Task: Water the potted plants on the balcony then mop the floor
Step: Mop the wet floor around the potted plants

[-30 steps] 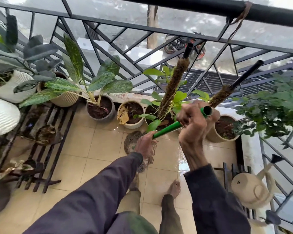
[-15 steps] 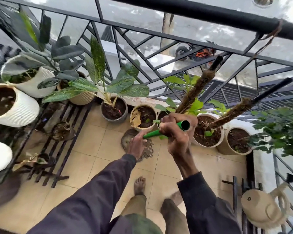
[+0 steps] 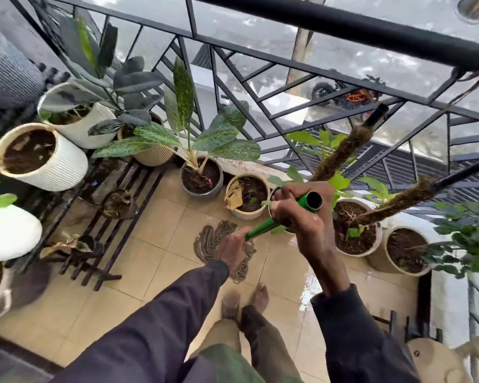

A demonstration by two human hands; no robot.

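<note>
Green mop handle point(image 3: 262, 230), tubular with an open top end, slanting down and leftward to a string mop head point(image 3: 209, 241) that lies spread on the beige tiled floor point(image 3: 155, 230), just in front of the row of pots. Right hand point(image 3: 302, 217): fingers curled round the handle just below its open end. Left hand point(image 3: 234, 251): lower on the shaft, wrapped round it directly above the mop head; both arms in dark sleeves. Bare feet point(image 3: 257, 298) stand on the tiles just behind the mop head. Far edge: black metal railing point(image 3: 343, 26) with diagonal bars, and along its foot a grey pot point(image 3: 202, 189) with a variegated plant, a cream pot point(image 3: 246, 208) holding a dry leaf, a white pot point(image 3: 371, 244) with a leaning moss pole, and a beige pot point(image 3: 382, 258) of bare soil, each close beside the next. Left edge: black slatted plant rack point(image 3: 114, 239) reaching out onto the tiles, carrying white ribbed pots point(image 3: 58, 167) on its upper level, with leaves overhanging the floor. Right edge: low white wall point(image 3: 448, 299), a leafy shrub point(image 3: 470, 239) above it, and a beige watering can point(image 3: 432, 360) on a dark stand in the near corner. Open floor: a strip of bare tiles between rack and feet, widening toward the near left; a narrower strip to the right bears a wet sheen point(image 3: 307, 295). Beyond the railing, a parked motorcycle point(image 3: 346, 96) on the ground below.
</note>
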